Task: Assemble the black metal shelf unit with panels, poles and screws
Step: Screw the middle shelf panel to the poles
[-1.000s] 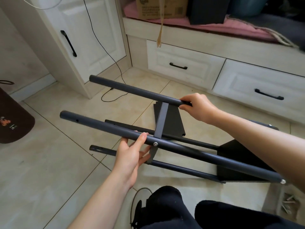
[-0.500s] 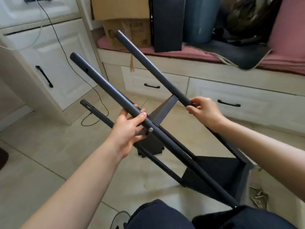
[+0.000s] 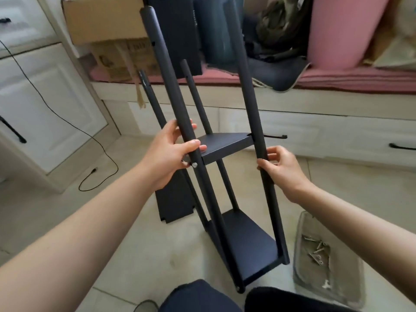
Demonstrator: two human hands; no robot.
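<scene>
My dark-trousered knees [image 3: 202,298] fill the lower centre of the frame. Just above them the black metal shelf unit [image 3: 225,154] stands close to upright on the beige tiled floor [image 3: 45,210], at frame centre. Its lower flat panel [image 3: 247,244] sits near the floor, its upper flat panel [image 3: 222,145] at mid-height, with four round dark poles rising past them.

My left hand [image 3: 166,154] is curled around the near-left pole [image 3: 166,75], just above a silver screw head [image 3: 194,164]. My right hand [image 3: 283,167] grips the near-right pole [image 3: 245,75], thumb and fingers wrapped about it.

At lower right, a clear plastic tray [image 3: 301,255] holds loose silver screws [image 3: 317,253]. A spare black panel [image 3: 175,199] lies flat on the floor behind the left poles. A black cable [image 3: 67,122] trails across the white cabinet door [image 3: 45,113] at left.

Farther back, a brown cardboard box [image 3: 105,25] rests on the pink bench cushion [image 3: 337,79]; its printing is too blurred to read. No brand or label is legible anywhere.
</scene>
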